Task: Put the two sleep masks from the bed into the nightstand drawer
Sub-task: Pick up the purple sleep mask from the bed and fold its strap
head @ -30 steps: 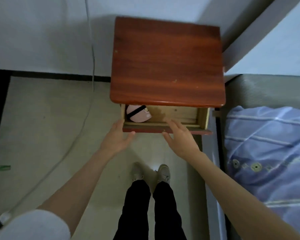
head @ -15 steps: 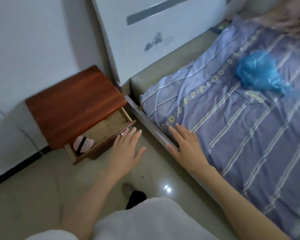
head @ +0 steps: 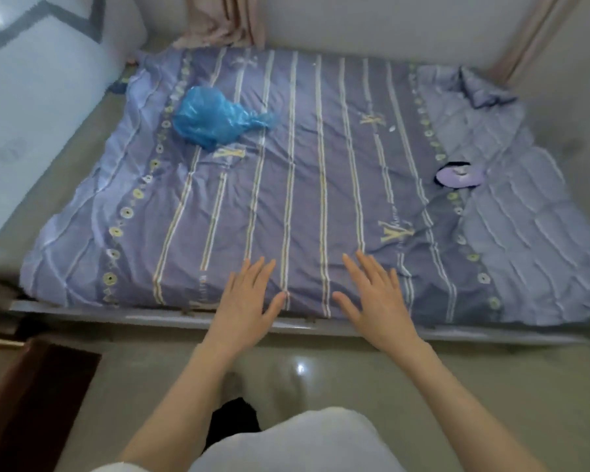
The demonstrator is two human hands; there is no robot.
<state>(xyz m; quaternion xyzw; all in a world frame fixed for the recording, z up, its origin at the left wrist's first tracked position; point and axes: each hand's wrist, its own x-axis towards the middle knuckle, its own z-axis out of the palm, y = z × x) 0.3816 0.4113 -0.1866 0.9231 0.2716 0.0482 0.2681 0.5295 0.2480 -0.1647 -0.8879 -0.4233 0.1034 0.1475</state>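
- Purple striped bedspread fills the view, spread across the bed with pale stripes running away from the camera and small round motifs down its sides.
- Left hand is out over the near edge of the bed, palm down, fingers spread and loose, gripping nothing.
- Right hand sits just beside it, also palm down with fingers fanned wide and empty; the two hands are apart, with a strip of bedspread between them.
- Over on the right half of the bed lies a lilac sleep mask, with a dark band or edge showing along its top; it rests where the striped part meets the plainer, wrinkled fabric, well apart from both hands.
- Only this one mask shows on the bed.
- Crumpled blue plastic bag sits on the far left part of the bedspread, well away from the mask.
- Dark reddish wooden nightstand is just peeking in at the lower left corner, blurred; whether its drawer is open, I cannot tell.
- Pinkish curtain hangs at the far wall behind the bed.
- Glossy floor runs between the bed frame and the person, whose white top shows at the bottom edge.
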